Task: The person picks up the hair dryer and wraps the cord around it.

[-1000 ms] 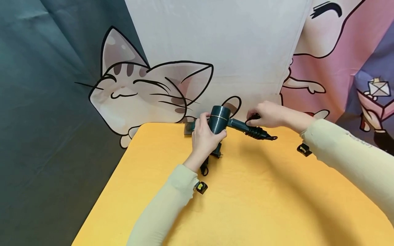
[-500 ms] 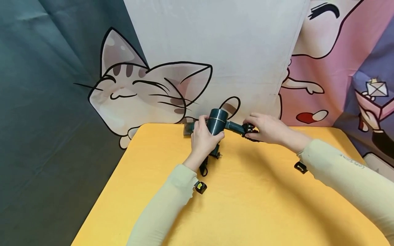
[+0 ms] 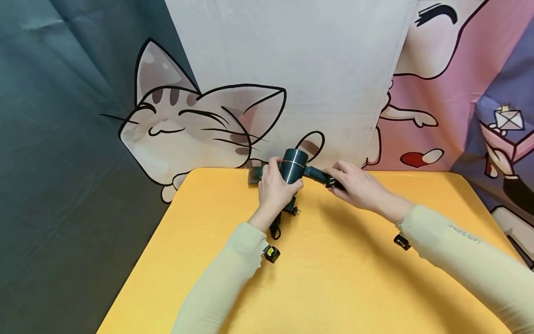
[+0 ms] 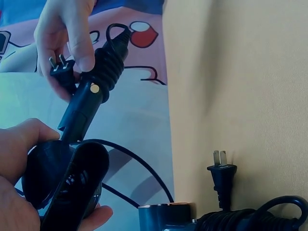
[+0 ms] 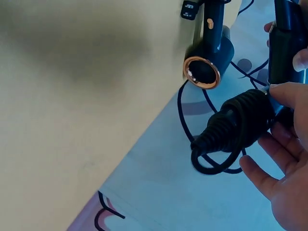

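A dark green hair dryer (image 3: 293, 166) is held above the table, its handle pointing right. My left hand (image 3: 276, 188) grips it round the barrel, thumb on the near side. At the handle's end, my right hand (image 3: 356, 184) holds the handle, where the black cord (image 4: 109, 70) is wound in tight coils. Its two-pin plug (image 4: 62, 72) sits by the right fingers. Underneath lies a second dark green hair dryer (image 5: 226, 48) with a copper-coloured ring, partly hidden by the left hand in the head view. Its cord (image 3: 275, 227) is wound too, and its plug (image 3: 294, 211) sticks out.
Everything is near the back edge of a yellow-covered table (image 3: 333, 278). Directly behind it hangs a printed cloth backdrop (image 3: 325, 69) with a cartoon cat. Small black cameras, including one on the left wrist (image 3: 271, 253), stick out from the sleeves.
My right hand has come down and nearer from above the handle, going from pinching the cord end to holding the handle's wrapped end. The left hand stays on the barrel, with the dryer slightly lower.
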Demonstrator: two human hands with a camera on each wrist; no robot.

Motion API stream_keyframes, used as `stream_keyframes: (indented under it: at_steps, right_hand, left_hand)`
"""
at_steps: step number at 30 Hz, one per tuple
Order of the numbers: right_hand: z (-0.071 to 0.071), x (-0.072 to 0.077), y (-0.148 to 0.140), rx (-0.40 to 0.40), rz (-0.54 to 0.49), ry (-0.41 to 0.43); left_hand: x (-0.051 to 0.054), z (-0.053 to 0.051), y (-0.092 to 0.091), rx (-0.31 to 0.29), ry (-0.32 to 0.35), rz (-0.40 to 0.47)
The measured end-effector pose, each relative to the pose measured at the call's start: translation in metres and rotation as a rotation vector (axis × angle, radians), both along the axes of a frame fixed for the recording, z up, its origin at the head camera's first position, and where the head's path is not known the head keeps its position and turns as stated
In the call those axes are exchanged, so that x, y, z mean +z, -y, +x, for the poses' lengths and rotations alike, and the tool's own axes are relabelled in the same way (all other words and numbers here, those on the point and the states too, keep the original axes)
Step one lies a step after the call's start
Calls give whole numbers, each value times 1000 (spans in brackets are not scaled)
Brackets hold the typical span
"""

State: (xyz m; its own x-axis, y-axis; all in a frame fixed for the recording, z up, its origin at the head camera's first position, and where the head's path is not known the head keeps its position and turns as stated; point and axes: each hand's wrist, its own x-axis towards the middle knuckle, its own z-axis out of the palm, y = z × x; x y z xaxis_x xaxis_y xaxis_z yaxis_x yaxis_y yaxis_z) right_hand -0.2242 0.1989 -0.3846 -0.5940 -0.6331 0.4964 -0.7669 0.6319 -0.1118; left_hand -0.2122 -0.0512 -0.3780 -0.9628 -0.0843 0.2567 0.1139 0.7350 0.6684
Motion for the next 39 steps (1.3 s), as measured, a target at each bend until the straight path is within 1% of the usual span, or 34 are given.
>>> stream_keyframes:
  at_steps: [4, 11, 13, 18, 21, 27, 34, 39]
  right_hand:
    - [1, -3, 1, -8, -13, 6]
    - [6, -8, 0, -38, -33, 91]
    - [5, -11, 0, -29, -34, 78]
    - [2, -18, -2, 3, 8, -47]
    - [1, -22, -3, -1, 41, -92]
    - [-2, -25, -5, -1, 59, -112]
    - [-3, -26, -7, 14, 39, -104]
    - [-3, -29, -8, 12, 37, -101]
  left_hand:
    - [0, 0, -1, 4, 3, -2]
    - [1, -2, -3, 1, -4, 7]
    - [1, -2, -3, -1, -2, 15]
    - [1, -3, -3, -4, 28, 29]
    - [1, -3, -3, -7, 52, 32]
    - [1, -5, -3, -5, 72, 33]
    - [-1, -7, -2, -14, 88, 32]
    - [3, -8, -3, -34, 138, 6]
